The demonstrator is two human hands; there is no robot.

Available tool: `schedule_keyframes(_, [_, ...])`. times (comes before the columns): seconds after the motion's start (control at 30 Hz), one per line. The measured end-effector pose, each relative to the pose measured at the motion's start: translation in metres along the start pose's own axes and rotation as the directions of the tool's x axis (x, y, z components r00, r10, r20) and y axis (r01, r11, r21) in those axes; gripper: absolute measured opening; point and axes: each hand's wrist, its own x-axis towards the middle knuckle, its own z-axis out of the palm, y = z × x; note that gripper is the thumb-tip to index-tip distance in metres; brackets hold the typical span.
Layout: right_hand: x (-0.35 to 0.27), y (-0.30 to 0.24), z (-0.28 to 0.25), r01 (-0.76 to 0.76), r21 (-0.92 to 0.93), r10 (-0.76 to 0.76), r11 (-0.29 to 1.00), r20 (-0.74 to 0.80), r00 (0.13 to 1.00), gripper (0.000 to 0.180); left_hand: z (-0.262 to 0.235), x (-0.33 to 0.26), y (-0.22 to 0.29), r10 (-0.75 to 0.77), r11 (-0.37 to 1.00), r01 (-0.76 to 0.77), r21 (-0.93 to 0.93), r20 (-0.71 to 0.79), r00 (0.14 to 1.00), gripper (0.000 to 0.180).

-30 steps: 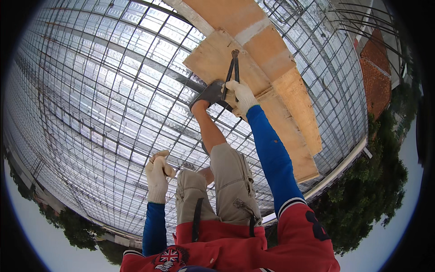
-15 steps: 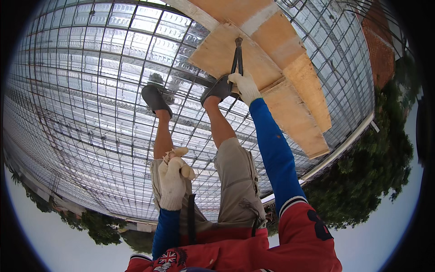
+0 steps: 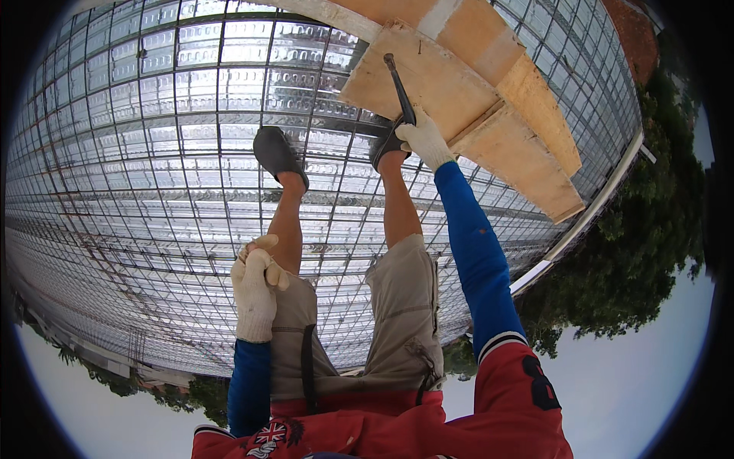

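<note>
My right hand [image 3: 426, 140], in a cream knit glove, grips a pair of dark long-handled pincers [image 3: 399, 88] by the handle end. Their handles lie together, and the head rests over or just above a pale plywood piece [image 3: 447, 84]. A thin nail [image 3: 420, 47] sticks up from that plywood, to the right of the pincers' head. My left hand [image 3: 254, 294], also gloved, is held near my left knee with its fingers curled in. Whatever those fingers may hold is hidden.
A rebar grid [image 3: 176, 141] spreads over shiny ribbed metal decking, and I stand on it in dark shoes [image 3: 279, 155]. More plywood pieces [image 3: 527, 164] overlap at the right. Beyond them runs a pale edge strip [image 3: 535, 274], with trees [image 3: 619, 283] outside it.
The pincers' spread handles have come together, and the head has moved left off the nail. My left hand has shifted left and up in view, still curled.
</note>
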Motion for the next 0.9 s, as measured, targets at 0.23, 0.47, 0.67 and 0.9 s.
schedule_keyframes(0.23, [-0.015, 0.003, 0.032, -0.041, 0.64, -0.004, 0.768, 0.068, 0.998, 0.033, -0.007, 0.005, -0.004, -0.02, 1.0, 0.02, 0.005, 0.0, 1.0, 0.03])
schedule_keyframes(0.47, [0.005, 0.013, 0.0, -0.054, 0.731, -0.037, 0.681, 0.108, 0.993, 0.027, 0.02, 0.001, -0.024, -0.048, 0.997, 0.046, 0.067, 0.02, 0.999, 0.03])
schedule_keyframes(0.67, [0.01, 0.01, -0.009, -0.067, 0.683, -0.025, 0.727, 0.123, 0.992, 0.029, 0.028, 0.001, -0.036, -0.058, 0.994, 0.055, 0.093, 0.033, 0.998, 0.029])
schedule_keyframes(0.9, [0.002, 0.002, -0.009, -0.081, 0.686, -0.016, 0.723, 0.134, 0.991, 0.02, 0.039, 0.003, -0.042, -0.036, 0.995, 0.033, 0.095, 0.039, 0.999, 0.03])
